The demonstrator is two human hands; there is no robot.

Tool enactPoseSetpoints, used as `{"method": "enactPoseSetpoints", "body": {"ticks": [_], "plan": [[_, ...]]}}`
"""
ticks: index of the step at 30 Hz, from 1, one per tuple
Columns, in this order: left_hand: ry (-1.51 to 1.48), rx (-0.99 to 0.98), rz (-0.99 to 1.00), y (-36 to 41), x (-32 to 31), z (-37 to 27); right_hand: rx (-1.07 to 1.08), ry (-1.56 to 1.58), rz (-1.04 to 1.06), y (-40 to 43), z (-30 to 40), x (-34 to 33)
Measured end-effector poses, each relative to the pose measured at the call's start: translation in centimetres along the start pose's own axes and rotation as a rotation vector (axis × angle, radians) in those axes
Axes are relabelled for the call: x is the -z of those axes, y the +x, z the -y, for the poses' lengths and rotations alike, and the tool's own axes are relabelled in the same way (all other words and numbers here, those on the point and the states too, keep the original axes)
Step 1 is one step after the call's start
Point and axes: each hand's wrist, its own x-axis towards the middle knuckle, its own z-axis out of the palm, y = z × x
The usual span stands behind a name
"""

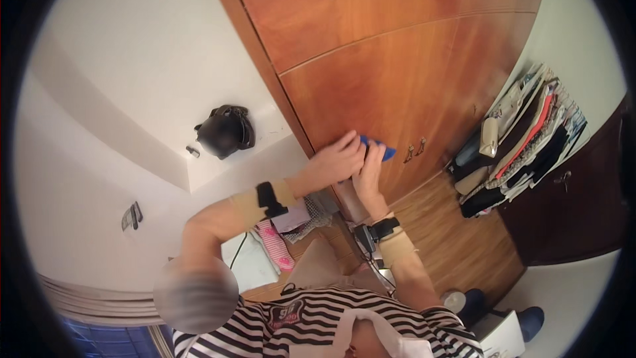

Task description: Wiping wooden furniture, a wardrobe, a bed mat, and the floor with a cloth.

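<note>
Both my hands are raised together in front of a wooden wardrobe [377,89]. Between them is a small bright blue piece of what looks like cloth [389,153], partly hidden by my fingers. My left hand [340,156] reaches in from the left with bent fingers at the near side of the blue piece. Close against it, my right hand [369,171] has its fingers curled on the same piece. A darker blue bit shows below the left hand. Each forearm wears a beige band with a black strap.
A black bag [226,132] is by the white wall at left. Folded clothes [273,243] lie below my left forearm. Right of the wardrobe, garments hang on a rack [531,144] beside a dark door [566,214]. Metal handles [415,150] stick out from the wardrobe.
</note>
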Motion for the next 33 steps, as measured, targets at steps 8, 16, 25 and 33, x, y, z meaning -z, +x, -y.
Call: {"method": "enactPoseSetpoints", "body": {"ticks": [8, 16, 25, 33], "plan": [[0.408, 0.403, -0.496, 2.0, 14.8, 13.7, 0.807, -0.138, -0.162, 20.4, 18.0, 4.9], [0.103, 0.447, -0.425, -5.8, 2.6, 2.3, 0.458, 0.101, 0.171, 5.2, 4.2, -1.7], [-0.144, 0.405, -0.341, -1.6, -0.5, -2.7, 0.236, -0.048, 0.225, 1.4, 2.6, 3.6], [0.344, 0.468, -0.484, 9.4, 10.5, 10.5, 0.634, -0.238, -0.090, 22.5, 9.1, 6.3]]}}
